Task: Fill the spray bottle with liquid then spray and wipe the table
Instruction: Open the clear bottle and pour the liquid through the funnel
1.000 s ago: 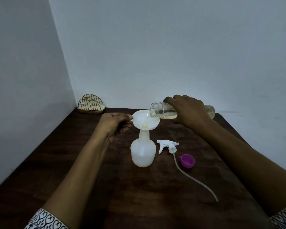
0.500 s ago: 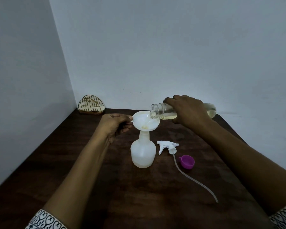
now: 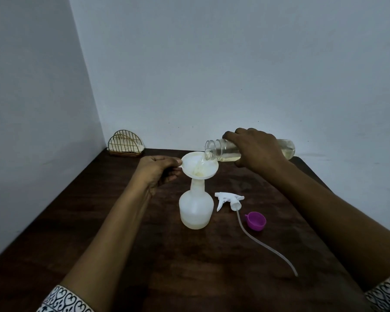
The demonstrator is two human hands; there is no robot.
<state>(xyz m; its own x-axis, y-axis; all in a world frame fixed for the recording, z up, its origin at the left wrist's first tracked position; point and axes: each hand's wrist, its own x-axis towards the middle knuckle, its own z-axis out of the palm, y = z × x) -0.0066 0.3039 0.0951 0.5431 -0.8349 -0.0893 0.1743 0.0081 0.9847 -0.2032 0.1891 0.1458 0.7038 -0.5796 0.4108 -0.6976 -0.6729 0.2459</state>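
Filling part under way, not finished. Pouring pale yellow liquid from the clear bottle [image 3: 221, 152], tipped on its side over the white funnel [image 3: 198, 166]. Right hand [image 3: 257, 152] wrapped round that clear bottle, fingers curled over the top. Left hand [image 3: 158, 171] pinching the funnel's rim to keep it steady. Only a little liquid at the bottom of the spray bottle [image 3: 196, 210], so lots of room inside. Left to do: put the spray head [image 3: 229, 199] back on, spray, wipe the table [image 3: 144, 255]. Spray bottle white and cloudy, round below, thin at the neck, standing straight up in the middle of the table, funnel in its top. Spray head lying just beside it, purple cap [image 3: 256, 221] near.
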